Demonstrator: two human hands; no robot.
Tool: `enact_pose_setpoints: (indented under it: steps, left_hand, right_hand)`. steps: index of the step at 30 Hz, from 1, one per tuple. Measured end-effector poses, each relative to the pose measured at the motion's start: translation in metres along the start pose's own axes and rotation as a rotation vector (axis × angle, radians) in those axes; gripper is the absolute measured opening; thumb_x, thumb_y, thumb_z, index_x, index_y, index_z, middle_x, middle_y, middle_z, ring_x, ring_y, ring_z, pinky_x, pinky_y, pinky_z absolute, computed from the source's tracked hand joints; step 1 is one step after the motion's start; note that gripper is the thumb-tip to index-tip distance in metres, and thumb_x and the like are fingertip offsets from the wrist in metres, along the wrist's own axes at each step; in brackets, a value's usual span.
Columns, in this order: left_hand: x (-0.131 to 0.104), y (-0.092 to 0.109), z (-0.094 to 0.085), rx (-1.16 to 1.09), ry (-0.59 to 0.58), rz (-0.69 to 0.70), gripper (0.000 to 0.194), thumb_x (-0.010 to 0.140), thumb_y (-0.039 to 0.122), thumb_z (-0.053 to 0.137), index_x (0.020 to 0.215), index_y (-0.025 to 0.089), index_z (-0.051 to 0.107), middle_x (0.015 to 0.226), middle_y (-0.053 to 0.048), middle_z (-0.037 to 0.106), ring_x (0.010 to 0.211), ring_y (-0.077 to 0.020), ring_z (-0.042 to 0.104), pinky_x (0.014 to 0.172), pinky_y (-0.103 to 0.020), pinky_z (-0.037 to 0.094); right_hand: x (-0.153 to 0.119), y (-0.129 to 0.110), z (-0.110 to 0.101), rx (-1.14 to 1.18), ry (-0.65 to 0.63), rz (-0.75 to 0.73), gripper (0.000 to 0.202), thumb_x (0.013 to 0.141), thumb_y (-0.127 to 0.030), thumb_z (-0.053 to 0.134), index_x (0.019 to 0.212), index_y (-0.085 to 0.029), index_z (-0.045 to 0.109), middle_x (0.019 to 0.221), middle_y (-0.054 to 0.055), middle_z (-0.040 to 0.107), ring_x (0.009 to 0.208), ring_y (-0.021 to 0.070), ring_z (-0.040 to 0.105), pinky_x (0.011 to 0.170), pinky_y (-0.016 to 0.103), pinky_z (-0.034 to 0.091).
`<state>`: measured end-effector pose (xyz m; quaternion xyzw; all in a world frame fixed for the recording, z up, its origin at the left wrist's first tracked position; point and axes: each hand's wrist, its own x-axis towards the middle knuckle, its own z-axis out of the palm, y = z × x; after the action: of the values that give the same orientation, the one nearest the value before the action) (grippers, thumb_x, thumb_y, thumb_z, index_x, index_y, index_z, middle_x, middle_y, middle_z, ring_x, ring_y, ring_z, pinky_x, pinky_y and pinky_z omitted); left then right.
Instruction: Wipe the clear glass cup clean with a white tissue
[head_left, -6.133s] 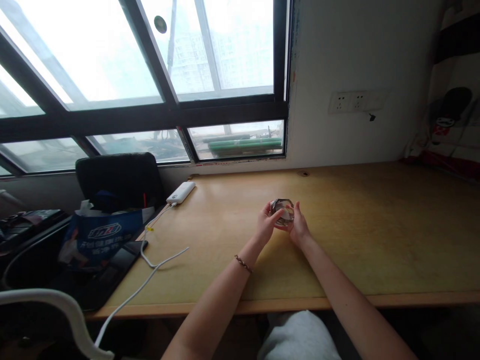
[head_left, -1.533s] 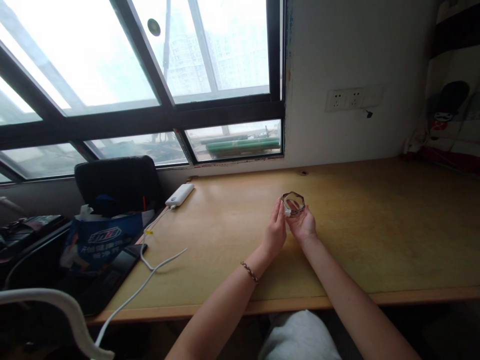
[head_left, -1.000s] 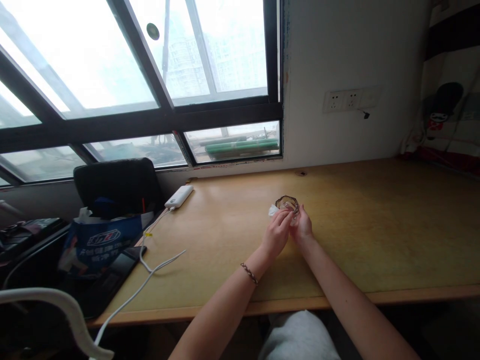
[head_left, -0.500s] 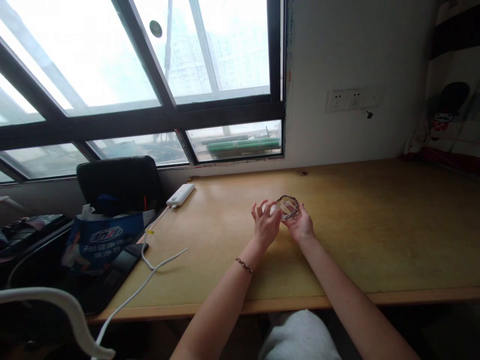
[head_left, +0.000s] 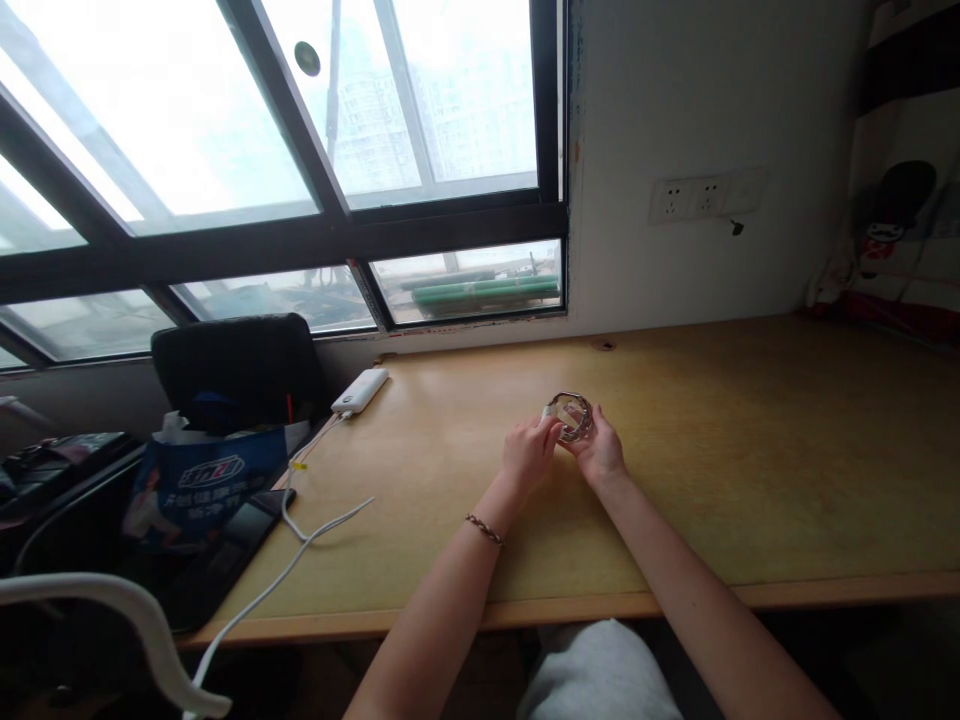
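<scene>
A small round mirror-like object with an ornate dark rim [head_left: 574, 414] is held up over the wooden desk. My right hand [head_left: 600, 448] grips it from the right and below, fingers partly behind it. At its left edge my left hand [head_left: 531, 446] has its fingers pressed together on something small and white [head_left: 550, 411], too small to name, that touches the rim. A braided bracelet [head_left: 485, 529] circles my left wrist.
The wooden desk [head_left: 750, 450] spans the view. A white power bank [head_left: 361, 391] with a white cable [head_left: 306, 541] lies at its left. Further left are a black chair [head_left: 238, 360], a blue bag [head_left: 202, 490] and a black tablet [head_left: 244, 530].
The fingers of my left hand, raised and spread before, have closed together at the left edge of the round object. My right hand has barely moved.
</scene>
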<state>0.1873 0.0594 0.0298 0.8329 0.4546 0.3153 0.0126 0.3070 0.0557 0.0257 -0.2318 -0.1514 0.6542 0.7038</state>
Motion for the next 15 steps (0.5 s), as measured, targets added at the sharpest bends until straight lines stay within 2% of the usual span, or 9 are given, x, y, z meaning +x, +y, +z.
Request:
enact_pose_setpoints:
  steps: [6, 12, 15]
  left_hand:
    - [-0.005, 0.014, 0.011, -0.235, -0.045, -0.074, 0.031, 0.083, 0.039, 0.033, 0.075, 0.018, 0.053, 0.057, -0.001, 0.050, 0.047, -0.0096, 0.042, 0.049, -0.020, 0.027]
    - [-0.003, 0.027, 0.023, -0.696, -0.049, -0.128, 0.034, 0.083, 0.040, 0.033, 0.069, 0.014, 0.049, 0.056, 0.002, 0.043, 0.050, -0.0076, 0.037, 0.047, -0.018, 0.027]
    - [-0.003, 0.027, 0.028, -0.769, -0.035, -0.196, 0.036, 0.082, 0.040, 0.033, 0.065, 0.013, 0.049, 0.053, 0.002, 0.041, 0.049, -0.0074, 0.035, 0.046, -0.018, 0.027]
  right_hand:
    - [0.007, 0.001, -0.004, 0.015, 0.057, -0.102, 0.021, 0.078, -0.033, 0.046, 0.083, -0.015, 0.056, 0.077, 0.004, 0.065, 0.070, 0.0151, 0.061, 0.064, 0.030, 0.050]
    - [0.012, 0.008, -0.013, -0.092, 0.071, -0.094, 0.025, 0.075, -0.039, 0.049, 0.076, -0.014, 0.056, 0.065, 0.001, 0.064, 0.060, 0.0135, 0.061, 0.061, 0.027, 0.050]
    - [0.015, 0.011, -0.017, -0.110, 0.102, -0.097, 0.023, 0.073, -0.038, 0.052, 0.075, -0.015, 0.055, 0.064, 0.000, 0.064, 0.057, 0.0127, 0.060, 0.059, 0.025, 0.050]
